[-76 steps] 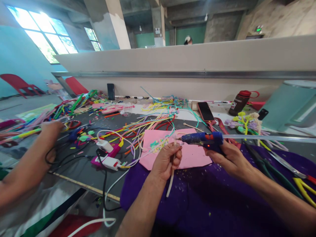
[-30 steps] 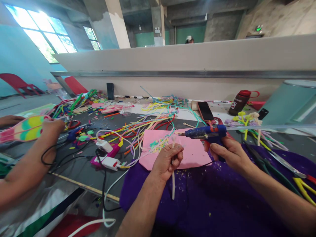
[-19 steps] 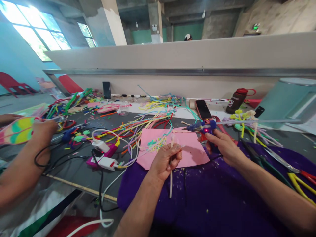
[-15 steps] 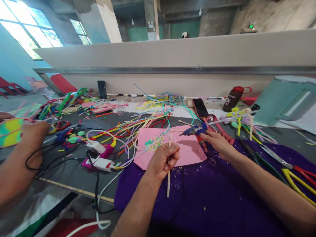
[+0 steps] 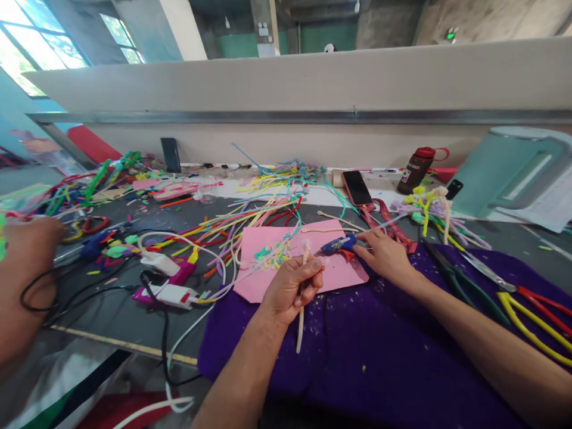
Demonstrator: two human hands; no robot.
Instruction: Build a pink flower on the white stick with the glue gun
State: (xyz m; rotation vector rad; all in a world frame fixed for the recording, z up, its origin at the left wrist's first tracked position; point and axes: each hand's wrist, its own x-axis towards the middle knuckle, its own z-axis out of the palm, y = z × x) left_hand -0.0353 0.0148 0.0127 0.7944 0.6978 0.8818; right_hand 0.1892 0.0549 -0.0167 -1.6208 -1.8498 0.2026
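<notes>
The left hand (image 5: 295, 287) was closed, thumb against curled fingers, around a pale stem (image 5: 300, 333), whose upper end poked out above the grip and whose lower end hung down over the purple cloth (image 5: 379, 357). The right hand (image 5: 384, 253) had its fingers partly stretched out over the rear of a blue glue gun (image 5: 339, 243); they touched it, but how firmly they were closed could not be told. The gun was over the pink sheet (image 5: 346, 277), its nozzle pointing left and ending near the left hand. Yellow and teal snippets (image 5: 270, 253) lay on that sheet, and loose coloured stems (image 5: 254, 211) spread behind it. A phone (image 5: 356, 187) with a red lanyard (image 5: 395, 229) lay beyond the right hand, and a tool with red and yellow handles (image 5: 513, 307) rested on the cloth's right side. At far left, a co-worker's hand (image 5: 38, 235) reached in, partly cut off by the edge of view
</notes>
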